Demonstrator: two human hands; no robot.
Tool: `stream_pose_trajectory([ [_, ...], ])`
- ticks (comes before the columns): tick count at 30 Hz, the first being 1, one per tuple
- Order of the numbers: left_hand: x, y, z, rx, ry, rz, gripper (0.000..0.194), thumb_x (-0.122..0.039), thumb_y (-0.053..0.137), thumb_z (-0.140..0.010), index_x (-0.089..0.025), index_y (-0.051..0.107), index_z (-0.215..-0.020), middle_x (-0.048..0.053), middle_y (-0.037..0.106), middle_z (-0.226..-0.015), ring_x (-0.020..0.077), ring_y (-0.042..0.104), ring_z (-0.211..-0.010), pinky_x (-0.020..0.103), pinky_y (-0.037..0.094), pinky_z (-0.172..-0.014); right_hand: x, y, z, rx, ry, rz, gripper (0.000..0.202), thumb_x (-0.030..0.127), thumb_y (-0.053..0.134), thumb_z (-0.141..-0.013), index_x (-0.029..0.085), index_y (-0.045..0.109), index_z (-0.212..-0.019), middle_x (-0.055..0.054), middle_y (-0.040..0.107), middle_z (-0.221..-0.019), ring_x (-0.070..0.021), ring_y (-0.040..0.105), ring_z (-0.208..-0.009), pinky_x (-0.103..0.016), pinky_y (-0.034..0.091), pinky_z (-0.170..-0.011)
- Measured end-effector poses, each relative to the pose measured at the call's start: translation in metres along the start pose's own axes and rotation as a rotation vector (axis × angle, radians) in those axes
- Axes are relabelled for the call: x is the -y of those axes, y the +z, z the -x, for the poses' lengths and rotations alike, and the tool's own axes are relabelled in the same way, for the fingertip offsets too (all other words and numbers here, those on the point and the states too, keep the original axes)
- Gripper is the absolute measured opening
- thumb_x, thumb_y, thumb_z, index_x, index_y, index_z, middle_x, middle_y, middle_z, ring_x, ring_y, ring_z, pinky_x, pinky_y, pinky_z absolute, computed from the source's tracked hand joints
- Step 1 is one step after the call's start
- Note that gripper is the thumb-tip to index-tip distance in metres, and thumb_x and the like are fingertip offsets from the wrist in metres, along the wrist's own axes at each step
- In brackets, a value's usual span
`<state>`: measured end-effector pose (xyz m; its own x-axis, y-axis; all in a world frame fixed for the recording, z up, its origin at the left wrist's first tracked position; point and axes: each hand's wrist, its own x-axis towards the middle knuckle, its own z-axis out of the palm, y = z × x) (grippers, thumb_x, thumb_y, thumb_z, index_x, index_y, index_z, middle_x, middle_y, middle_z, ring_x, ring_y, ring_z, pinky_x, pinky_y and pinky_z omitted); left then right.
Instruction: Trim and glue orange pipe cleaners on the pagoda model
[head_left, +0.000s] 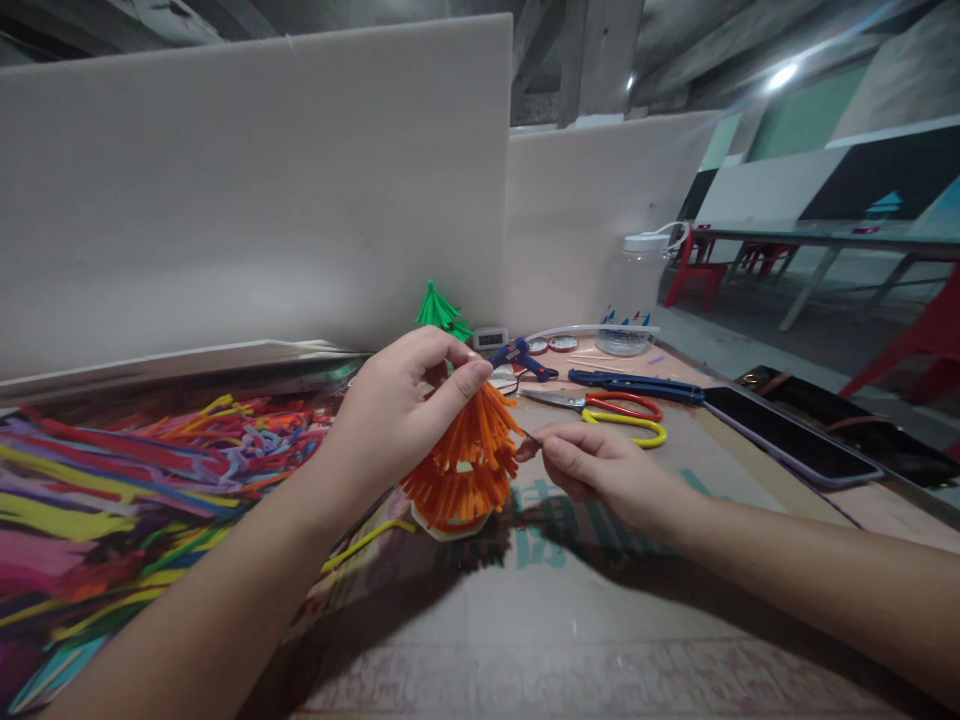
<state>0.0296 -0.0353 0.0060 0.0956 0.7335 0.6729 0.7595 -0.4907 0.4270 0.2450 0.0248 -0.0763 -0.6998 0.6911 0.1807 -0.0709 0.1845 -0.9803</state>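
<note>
An orange tree-like craft (469, 460) with tiers of hanging pipe-cleaner strips stands upright on a pale base near the middle of the table. My left hand (420, 395) is closed round its top, with thumb and fingers pinched there and the tip hidden behind them. To the right of the craft, my right hand (600, 465) pinches a small thin dark piece, whose end reaches the edge of the orange strips. What that piece is cannot be made out.
Colourful pipe cleaners (172, 470) cover the left side. Behind the craft stand a small green tree (442, 315) and a blue glue gun (517, 355). Scissors (622, 415), a blue cutter-like tool (637, 386), a phone (791, 435) and a clear bottle (630, 300) are at the right.
</note>
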Motion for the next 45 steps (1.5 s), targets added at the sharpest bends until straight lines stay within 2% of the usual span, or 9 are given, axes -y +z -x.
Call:
stream_pose_trajectory([
  [13, 0.0039, 0.0006, -0.0008, 0.039, 0.001, 0.03, 0.023, -0.038, 0.054, -0.096, -0.019, 0.064, -0.086, 0.003, 0.065, -0.086, 0.0156, 0.059, -0.076, 0.027, 0.046, -0.066, -0.0037, -0.0006, 0.0003, -0.004, 0.023, -0.031, 0.054, 0.065, 0.065, -0.084, 0.013, 0.067, -0.1, 0.006, 0.036, -0.06, -0.0085, 0.027, -0.052, -0.026, 0.015, -0.045],
  [20, 0.0065, 0.0019, 0.0001, 0.014, -0.036, 0.041, 0.022, -0.039, 0.057, -0.095, -0.02, 0.064, -0.087, 0.003, 0.066, -0.088, 0.0162, 0.06, -0.078, 0.028, 0.046, -0.067, -0.003, 0.0002, -0.0013, 0.004, 0.053, -0.016, 0.057, 0.067, 0.066, -0.082, 0.013, 0.068, -0.101, 0.007, 0.036, -0.059, -0.0085, 0.027, -0.052, -0.026, 0.018, -0.047],
  [32, 0.0037, 0.001, 0.001, 0.034, 0.008, 0.009, 0.021, -0.037, 0.055, -0.096, -0.019, 0.064, -0.089, 0.003, 0.065, -0.088, 0.0157, 0.058, -0.08, 0.027, 0.044, -0.069, 0.0003, 0.0036, -0.0004, -0.01, 0.076, -0.023, 0.062, 0.071, 0.068, -0.076, 0.014, 0.065, -0.102, 0.008, 0.037, -0.059, -0.0084, 0.028, -0.052, -0.027, 0.018, -0.047],
  [45, 0.0027, 0.001, 0.0004, 0.008, 0.02, -0.005, 0.021, -0.038, 0.057, -0.095, -0.02, 0.064, -0.086, 0.002, 0.064, -0.086, 0.0155, 0.059, -0.078, 0.028, 0.044, -0.068, -0.0065, 0.0019, -0.0001, 0.005, -0.003, -0.072, 0.055, 0.065, 0.064, -0.085, 0.013, 0.068, -0.099, 0.008, 0.032, -0.055, -0.0078, 0.026, -0.049, -0.024, 0.015, -0.043],
])
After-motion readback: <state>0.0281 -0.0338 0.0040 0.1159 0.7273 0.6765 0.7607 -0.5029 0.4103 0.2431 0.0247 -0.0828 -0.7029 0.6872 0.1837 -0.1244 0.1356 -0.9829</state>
